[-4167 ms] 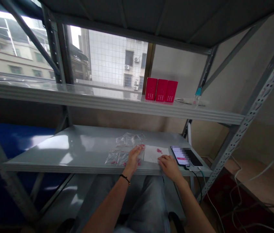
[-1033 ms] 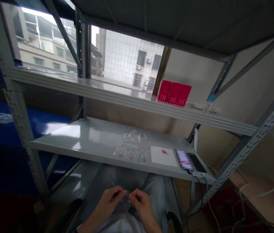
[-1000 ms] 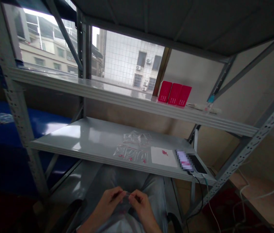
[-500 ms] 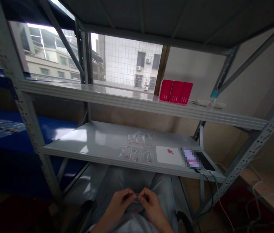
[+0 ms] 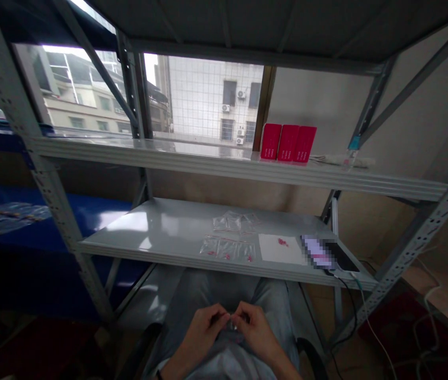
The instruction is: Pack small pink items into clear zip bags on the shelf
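Above my lap, both hands are held close together with their fingertips nearly meeting. My left hand [image 5: 209, 324] is closed in a pinch, and so is my right hand [image 5: 253, 326]. Between and just below the fingers glints a small clear plastic bag [image 5: 234, 326], mostly covered by them. On the shelf ahead lies a row of clear zip bags [image 5: 227, 246], each with a few small red pieces at its bottom end. Behind these are several flat clear bags [image 5: 232, 222]. To their right, small red pieces [image 5: 283, 242] form a little pile on a white sheet of paper [image 5: 281, 255].
A phone [image 5: 319, 252], blurred out, lies beside a dark flat pad [image 5: 343, 257] with cables hanging off the shelf edge [image 5: 224, 268]. Three red boxes [image 5: 288, 143] stand on the upper shelf [image 5: 192, 161]. At left is a blue surface [image 5: 89, 211] with plastic packets.
The view has shifted slightly. My hands stay pinched together, with the fingertips closer and the clear plastic showing lower between them. Part of a person's hand now shows at the far left edge.
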A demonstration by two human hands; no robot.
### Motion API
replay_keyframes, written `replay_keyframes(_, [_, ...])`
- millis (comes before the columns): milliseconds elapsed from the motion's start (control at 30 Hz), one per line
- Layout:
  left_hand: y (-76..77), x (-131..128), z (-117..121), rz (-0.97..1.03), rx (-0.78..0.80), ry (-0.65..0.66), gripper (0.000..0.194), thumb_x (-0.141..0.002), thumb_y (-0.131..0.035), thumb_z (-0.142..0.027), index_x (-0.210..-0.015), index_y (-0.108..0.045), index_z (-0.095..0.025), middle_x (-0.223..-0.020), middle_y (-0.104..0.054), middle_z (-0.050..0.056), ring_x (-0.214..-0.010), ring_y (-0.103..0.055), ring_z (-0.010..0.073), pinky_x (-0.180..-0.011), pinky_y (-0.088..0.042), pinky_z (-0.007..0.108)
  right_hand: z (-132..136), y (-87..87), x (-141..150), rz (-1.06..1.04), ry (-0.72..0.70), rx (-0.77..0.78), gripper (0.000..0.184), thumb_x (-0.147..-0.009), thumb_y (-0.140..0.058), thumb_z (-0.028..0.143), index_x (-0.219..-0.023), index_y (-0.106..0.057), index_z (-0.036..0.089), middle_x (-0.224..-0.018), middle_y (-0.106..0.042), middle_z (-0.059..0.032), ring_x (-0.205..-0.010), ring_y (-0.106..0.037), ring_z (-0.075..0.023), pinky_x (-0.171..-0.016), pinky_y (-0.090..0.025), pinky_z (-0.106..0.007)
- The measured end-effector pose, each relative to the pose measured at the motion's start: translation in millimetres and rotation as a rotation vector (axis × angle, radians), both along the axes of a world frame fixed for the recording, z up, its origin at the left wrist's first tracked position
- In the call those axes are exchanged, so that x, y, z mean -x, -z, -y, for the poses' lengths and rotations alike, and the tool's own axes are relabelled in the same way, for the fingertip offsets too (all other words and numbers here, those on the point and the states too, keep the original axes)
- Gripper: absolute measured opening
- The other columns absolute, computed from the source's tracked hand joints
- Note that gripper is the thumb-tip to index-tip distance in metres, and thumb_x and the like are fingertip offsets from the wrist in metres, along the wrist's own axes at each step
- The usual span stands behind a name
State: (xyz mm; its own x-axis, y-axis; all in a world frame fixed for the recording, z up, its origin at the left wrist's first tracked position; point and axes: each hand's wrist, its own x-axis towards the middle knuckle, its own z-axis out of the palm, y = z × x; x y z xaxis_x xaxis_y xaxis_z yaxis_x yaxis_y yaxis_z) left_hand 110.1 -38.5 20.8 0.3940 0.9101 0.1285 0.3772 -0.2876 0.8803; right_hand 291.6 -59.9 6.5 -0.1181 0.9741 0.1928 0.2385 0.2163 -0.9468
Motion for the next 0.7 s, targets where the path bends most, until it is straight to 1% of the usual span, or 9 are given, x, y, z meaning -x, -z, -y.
replay_keyframes(100, [-3.7,2.1,0.4,-0.024,-0.041,0.005,0.036,-0.091,-0.052,-0.045,-0.071,-0.065,-0.019,-0.063,-0.061,0.001,-0.062,-0.054,0.0167,-0.060,-0.035,0.026,2.3,-1.5,-3.8,-0.010,-0.033,0.026,0.032,-0.088,-0.062,0.043,-0.068,-0.063,0.018,-0.059,-0.053,0.0037,-0.059,-0.046,-0.0120,-0.057,-0.032,-0.023])
replay_keyframes(300, [-13.1,-2.7,5.7,-0.086,-0.157,0.047,0.029,-0.091,-0.055,-0.038,-0.071,-0.065,-0.019,-0.069,-0.063,0.002,-0.065,-0.057,0.0167,-0.062,-0.037,0.027,5.2,-3.2,-14.5,0.087,-0.060,0.028,0.033,-0.089,-0.060,0.039,-0.064,-0.063,0.018,-0.059,-0.056,0.0025,-0.059,-0.049,-0.0132,-0.058,-0.032,-0.024])
replay_keyframes(367, [-21.4,-0.2,2.8,-0.084,-0.181,0.051,0.030,-0.092,-0.053,-0.039,-0.072,-0.064,-0.019,-0.070,-0.063,0.003,-0.066,-0.057,0.0167,-0.063,-0.038,0.027,2.4,-1.6,-22.7,0.078,-0.017,-0.014,0.036,-0.091,-0.058,0.043,-0.065,-0.064,0.018,-0.060,-0.058,0.0012,-0.060,-0.050,-0.0142,-0.058,-0.033,-0.025])
replay_keyframes(433, [-36.7,11.4,-7.4,-0.064,-0.206,0.035,0.031,-0.093,-0.052,-0.041,-0.074,-0.062,-0.019,-0.071,-0.063,0.002,-0.067,-0.057,0.0169,-0.063,-0.040,0.027,-3.1,2.3,-33.6,0.035,0.090,-0.069,0.039,-0.092,-0.056,0.049,-0.069,-0.065,0.019,-0.061,-0.057,0.0009,-0.060,-0.050,-0.0148,-0.058,-0.033,-0.026])
replay_keyframes(500, [-58.4,32.4,-27.7,-0.014,-0.230,-0.017,0.032,-0.094,-0.050,-0.045,-0.077,-0.061,-0.020,-0.073,-0.062,0.002,-0.070,-0.056,0.0171,-0.065,-0.042,0.027,-10.0,8.1,-43.9,-0.036,0.203,-0.081,0.041,-0.091,-0.055,0.056,-0.073,-0.063,0.020,-0.061,-0.052,0.0021,-0.059,-0.047,-0.0148,-0.057,-0.032,-0.026])
replay_keyframes(567, [-82.7,58.2,-59.5,0.065,-0.262,-0.107,0.033,-0.094,-0.047,-0.048,-0.080,-0.058,-0.020,-0.075,-0.060,0.000,-0.074,-0.057,0.0173,-0.069,-0.046,0.027,-15.3,14.0,-48.3,-0.106,0.235,-0.044,0.045,-0.089,-0.055,0.063,-0.072,-0.058,0.021,-0.060,-0.046,0.0037,-0.058,-0.043,-0.0143,-0.056,-0.031,-0.026])
replay_keyframes(633, [-103.2,81.2,-100.1,0.083,-0.276,-0.174,0.032,-0.095,-0.043,-0.049,-0.087,-0.055,-0.021,-0.077,-0.061,0.000,-0.075,-0.059,0.0171,-0.073,-0.049,0.028,-16.6,18.7,-44.3,-0.119,0.150,-0.006,0.047,-0.089,-0.054,0.065,-0.071,-0.054,0.021,-0.062,-0.045,0.0039,-0.060,-0.042,-0.0139,-0.058,-0.032,-0.026])
replay_keyframes(667, [-110.6,89.7,-121.8,0.018,-0.272,-0.228,0.032,-0.096,-0.040,-0.050,-0.089,-0.053,-0.021,-0.075,-0.060,-0.001,-0.070,-0.059,0.0168,-0.068,-0.049,0.028,-15.7,20.5,-39.9,-0.106,0.092,0.005,0.047,-0.089,-0.053,0.064,-0.072,-0.054,0.021,-0.064,-0.046,0.0037,-0.062,-0.043,-0.0138,-0.059,-0.033,-0.026])
replay_keyframes(700, [-115.6,95.6,-143.0,-0.099,-0.264,-0.261,0.033,-0.096,-0.035,-0.049,-0.091,-0.052,-0.021,-0.073,-0.059,-0.002,-0.067,-0.059,0.0164,-0.065,-0.049,0.027,-14.3,22.0,-34.9,-0.088,0.041,0.011,0.046,-0.091,-0.052,0.063,-0.073,-0.054,0.020,-0.066,-0.047,0.0035,-0.063,-0.043,-0.0137,-0.061,-0.033,-0.026])
